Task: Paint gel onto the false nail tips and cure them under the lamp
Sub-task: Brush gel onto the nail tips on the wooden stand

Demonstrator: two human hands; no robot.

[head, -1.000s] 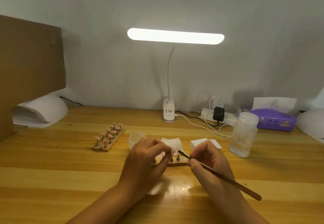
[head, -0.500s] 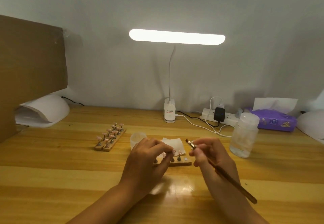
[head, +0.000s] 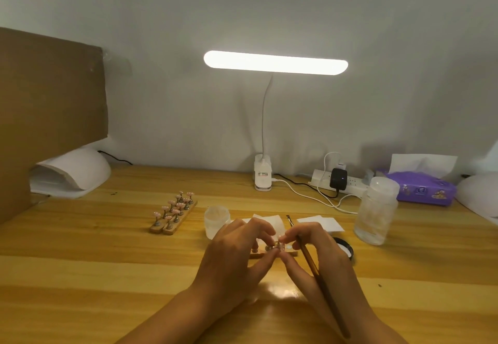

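Both hands meet over a small wooden nail-tip stand (head: 257, 255) at the table's centre. My left hand (head: 237, 257) pinches a nail tip holder (head: 279, 245) on that stand. My right hand (head: 318, 252) grips a brown gel brush (head: 315, 271), bristle end pointing up and away, and its fingertips also touch the same holder. A second wooden stand (head: 175, 214) with several pink nail tips sits to the left. The white curing lamp (head: 72, 172) stands at the far left.
A small frosted jar (head: 217, 221) and white wipes (head: 320, 222) lie behind my hands. A black-rimmed lid (head: 345, 248) sits by my right hand, a clear bottle (head: 377, 218) beyond it. Desk lamp (head: 275, 62), power strip (head: 339, 180), purple tissue pack (head: 420, 190) and cardboard (head: 51, 112) line the back.
My right hand swung the brush tip up off the nail tip and moved left until its fingertips met my left hand at the holder.
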